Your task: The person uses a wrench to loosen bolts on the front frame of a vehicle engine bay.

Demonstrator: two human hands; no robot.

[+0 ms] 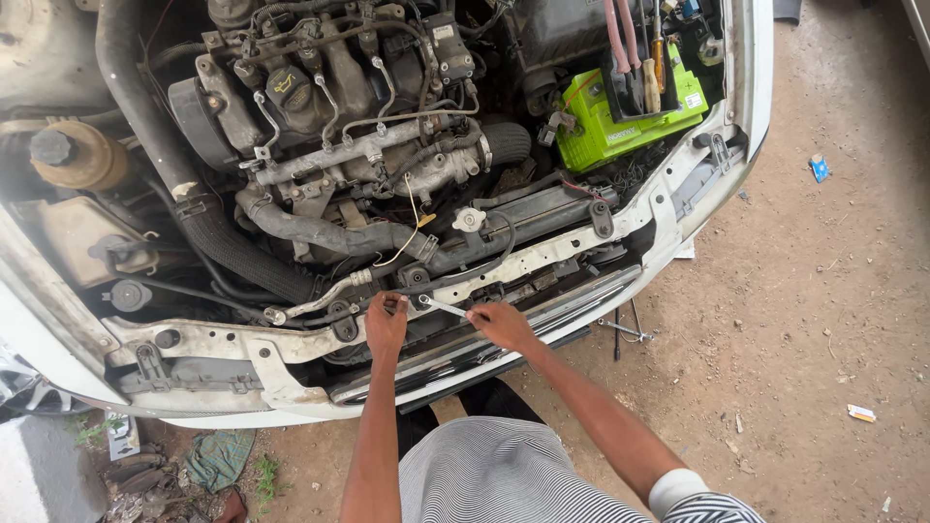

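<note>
The grip of the right hand [502,324] is clenched around the shaft of a slim silver wrench [444,308], and the head of the wrench points to the left, toward the left hand [386,324]. The left hand has its fingers pinched on something small at the front crossmember [542,254] of the car, just beside the wrench head; what it grasps is too small to tell, perhaps a bolt or a nut.

The wrench lies just in front of the crossmember, low on the white metal, and both hands work below the radiator cap [469,219]. Behind the crossmember are the radiator hose [320,232] and the engine [329,107], and far behind it to the right sits the green battery [620,121].

I judge that the wrench can slip off the fastener if the head does not sit fully, because the right hand holds it far from the head; then the knuckles can hit the sharp metal edge. The small part can also fall from the left fingers, down into the gap under the crossmember or onto the dirt ground [804,320], where it is hard to find.
</note>
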